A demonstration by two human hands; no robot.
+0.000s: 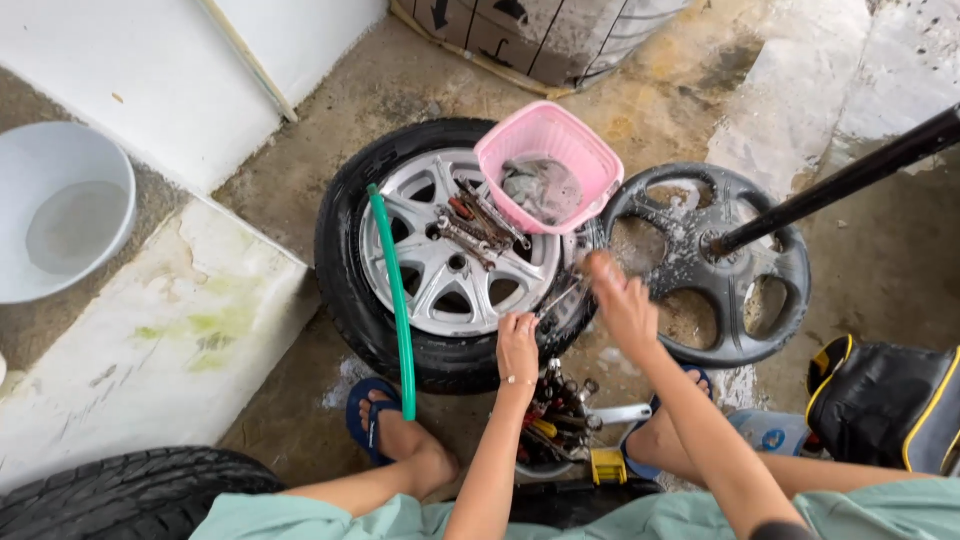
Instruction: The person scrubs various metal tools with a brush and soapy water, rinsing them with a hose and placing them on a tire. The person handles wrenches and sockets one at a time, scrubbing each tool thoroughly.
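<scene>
A car wheel (440,260) with a silver alloy rim lies flat on the wet concrete in front of me. Several spanners (472,228) rest on the rim. My left hand (517,345) hovers at the tyre's near right edge, fingers curled around a thin metal piece I cannot identify. My right hand (620,300), blurred by motion, is over the gap between the wheel and a black plastic wheel cover (720,265) beside it. What the right hand holds is unclear. A pink plastic basket (548,160) with a grey rag in it sits tilted on the rim's far right.
A green hose (398,300) crosses the tyre. A tub of tools (555,420) stands between my sandalled feet. A white basin (60,205) with water is at the left, another tyre (130,495) at the bottom left, a black bag (885,405) at the right, a dark pole (850,180) above the cover.
</scene>
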